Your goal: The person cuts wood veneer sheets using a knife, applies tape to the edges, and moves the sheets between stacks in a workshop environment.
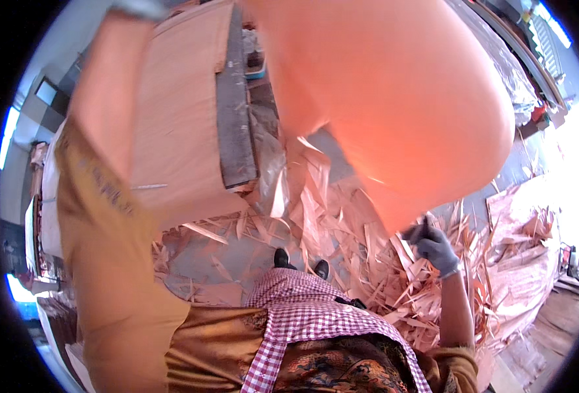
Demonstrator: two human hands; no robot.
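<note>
A large, thin orange-brown sheet of wood veneer [407,111] hangs curved in the air ahead of me and runs out of view at the top. My right hand [435,249], in a grey glove, is closed at its lower corner. My left arm reaches up at the far left; my left hand [140,8], also gloved, is smeared by motion at the top edge, its fingers not readable. Below that arm lies a wide stack of veneer sheets [178,98]. Along the stack's right side runs a long dark grey board [236,124].
Torn veneer strips [394,295] litter the floor around my shoes [322,269], thickest at the right. A pale pinkish sheet [522,275] with scraps on it lies farther right. Clear plastic wrap [266,154] hangs beside the board. A thin pale stick [149,187] rests on the stack.
</note>
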